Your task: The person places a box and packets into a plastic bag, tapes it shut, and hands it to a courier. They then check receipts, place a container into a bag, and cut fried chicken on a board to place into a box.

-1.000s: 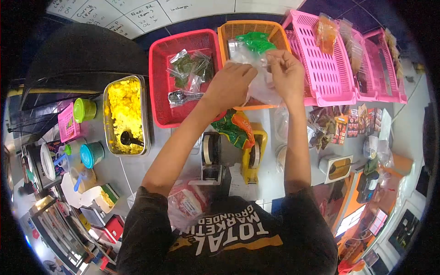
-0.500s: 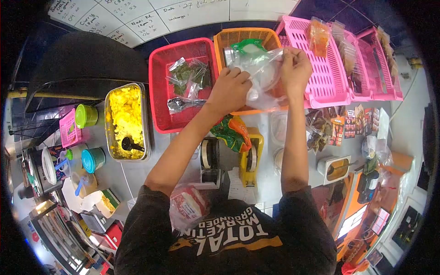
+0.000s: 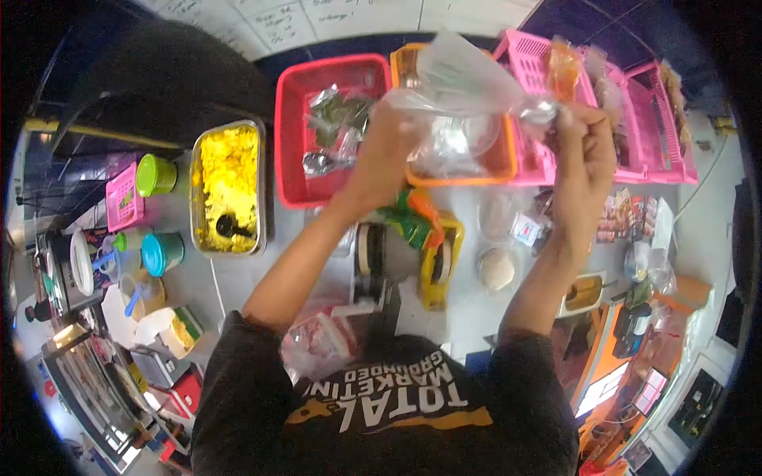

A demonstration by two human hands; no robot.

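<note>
A clear plastic bag (image 3: 468, 79) stretches between my two hands above the baskets, smeared by motion. My left hand (image 3: 386, 151) is closed on its left end, beside the red basket (image 3: 292, 135). At the other end my right hand (image 3: 586, 151) pinches the bag, in front of the pink baskets (image 3: 528, 63). A shiny silvery patch shows at the right fingertips; I cannot tell whether it is part of the bag. Under the bag, the orange basket (image 3: 508, 163) holds more clear plastic. Small clear packets with green leaves (image 3: 341, 115) lie in the red basket.
A metal tray of yellow rice (image 3: 230, 159) with a black scoop (image 3: 234, 226) stands at left. Below the orange basket are a yellow tape dispenser (image 3: 436, 293) and a green-orange packet (image 3: 417, 222). A round pale item (image 3: 497, 268) and a metal container (image 3: 583, 293) sit at right.
My right hand has moved right and down, away from the left, drawing the bag out wide over the baskets. The pale round item on the counter now shows more fully.
</note>
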